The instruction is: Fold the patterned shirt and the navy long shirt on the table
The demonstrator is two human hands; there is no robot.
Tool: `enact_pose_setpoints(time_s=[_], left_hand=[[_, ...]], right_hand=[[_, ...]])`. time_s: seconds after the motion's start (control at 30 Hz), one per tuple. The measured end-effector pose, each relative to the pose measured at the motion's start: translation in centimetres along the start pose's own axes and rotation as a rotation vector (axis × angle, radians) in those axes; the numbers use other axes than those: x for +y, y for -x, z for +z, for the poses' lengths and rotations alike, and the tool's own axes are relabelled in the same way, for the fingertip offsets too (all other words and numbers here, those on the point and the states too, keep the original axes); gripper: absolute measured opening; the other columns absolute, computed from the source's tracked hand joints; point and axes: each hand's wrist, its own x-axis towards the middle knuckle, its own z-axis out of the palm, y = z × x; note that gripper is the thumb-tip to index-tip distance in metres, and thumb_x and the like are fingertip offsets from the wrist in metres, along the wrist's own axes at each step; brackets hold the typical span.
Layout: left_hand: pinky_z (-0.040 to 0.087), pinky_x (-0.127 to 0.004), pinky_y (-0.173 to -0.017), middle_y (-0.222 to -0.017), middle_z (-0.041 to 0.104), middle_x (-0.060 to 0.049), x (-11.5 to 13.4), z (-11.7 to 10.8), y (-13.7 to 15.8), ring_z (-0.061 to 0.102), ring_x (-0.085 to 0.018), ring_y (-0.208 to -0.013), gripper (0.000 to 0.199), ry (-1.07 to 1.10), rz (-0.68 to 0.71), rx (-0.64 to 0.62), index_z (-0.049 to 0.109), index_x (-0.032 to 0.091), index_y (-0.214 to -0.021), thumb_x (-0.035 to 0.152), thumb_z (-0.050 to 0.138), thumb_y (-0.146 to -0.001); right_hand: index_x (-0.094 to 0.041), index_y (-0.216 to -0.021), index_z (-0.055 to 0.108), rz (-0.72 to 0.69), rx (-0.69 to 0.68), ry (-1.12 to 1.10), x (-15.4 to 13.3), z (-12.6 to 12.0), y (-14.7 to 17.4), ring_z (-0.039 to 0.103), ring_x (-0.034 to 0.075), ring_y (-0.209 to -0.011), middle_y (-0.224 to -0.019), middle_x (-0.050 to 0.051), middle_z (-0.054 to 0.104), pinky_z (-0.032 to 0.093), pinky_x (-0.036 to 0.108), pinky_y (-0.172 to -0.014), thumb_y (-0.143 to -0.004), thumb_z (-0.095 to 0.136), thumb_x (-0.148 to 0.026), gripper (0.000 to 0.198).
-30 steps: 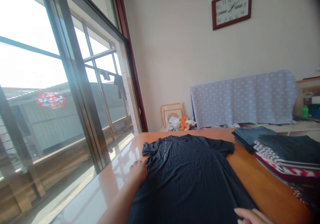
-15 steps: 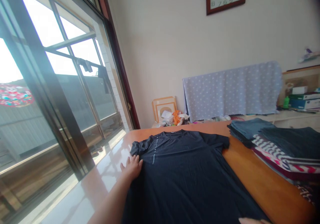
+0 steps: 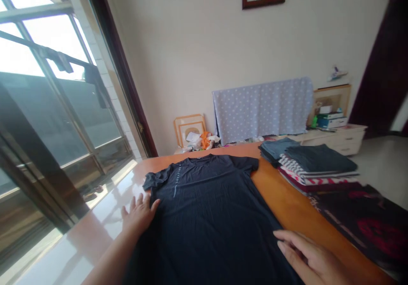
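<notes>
A dark navy T-shirt (image 3: 210, 217) lies spread flat on the table, its collar at the far end and its lower part running out of view toward me. A line of small pale print runs down its left chest, and the left sleeve is bunched. My left hand (image 3: 140, 213) rests at the shirt's left edge just below that sleeve, fingers spread, holding nothing. At the right edge of the shirt is my right hand (image 3: 314, 257), its fingers stretched toward the fabric and apart from each other, with nothing gripped that I can see.
The glossy orange-brown table (image 3: 267, 187) carries a stack of folded clothes (image 3: 318, 162) at its right. Nearer me lies a dark garment with a red print (image 3: 366, 221). Beyond stand a cloth-draped object (image 3: 261, 111) and a white cabinet (image 3: 350, 138). A window (image 3: 63, 85) is at left.
The view has turned right, showing more of the room there. My right hand has come further into view along the shirt's right edge. My left hand has slid slightly down the left edge.
</notes>
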Motion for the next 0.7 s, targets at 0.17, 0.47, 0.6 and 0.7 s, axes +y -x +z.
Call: enact_pose_setpoints(time_s=[0.17, 0.47, 0.6, 0.7], left_hand=[[0.016, -0.067, -0.117, -0.163, 0.034, -0.01, 2.8, -1.1, 3.3, 0.02, -0.035, -0.153, 0.067, 0.008, 0.169, -0.011, 0.042, 0.022, -0.152, 0.059, 0.027, -0.098], [0.013, -0.061, -0.122, -0.164, 0.034, -0.003, 10.2, -3.7, 16.2, 0.019, -0.031, -0.154, 0.069, 0.198, 0.582, -0.171, 0.04, 0.031, -0.154, 0.066, 0.031, -0.095], [0.013, -0.062, -0.122, -0.165, 0.029, -0.002, 10.6, -3.4, 19.0, 0.015, -0.03, -0.155, 0.074, 0.162, 0.541, -0.209, 0.036, 0.032, -0.156, 0.07, 0.032, -0.093], [0.014, -0.062, -0.121, -0.167, 0.022, 0.0, 9.7, -2.7, 19.7, 0.012, -0.029, -0.156, 0.072, 0.135, 0.514, -0.206, 0.029, 0.034, -0.158, 0.069, 0.029, -0.095]], right_hand=[[-0.028, -0.111, 0.073, 0.111, 0.13, -0.054, -1.2, -4.8, 0.9, 0.068, 0.026, -0.108, -0.117, 0.006, 0.075, 0.055, 0.029, -0.09, -0.092, 0.049, -0.057, 0.042], [-0.024, -0.082, 0.064, 0.131, 0.112, 0.048, -0.1, -7.9, 4.2, 0.063, 0.019, -0.076, -0.077, 0.0, 0.069, 0.045, 0.027, -0.071, -0.093, 0.045, -0.045, 0.031], [-0.024, -0.076, 0.059, 0.135, 0.083, 0.151, -0.7, -7.7, 5.8, 0.06, 0.016, -0.072, -0.074, -0.001, 0.066, 0.038, 0.026, -0.066, -0.094, 0.046, -0.04, 0.027], [-0.024, -0.077, 0.06, 0.131, 0.073, 0.271, -1.3, -7.1, 6.7, 0.059, 0.016, -0.074, -0.078, -0.001, 0.067, 0.034, 0.027, -0.066, -0.091, 0.053, -0.04, 0.023]])
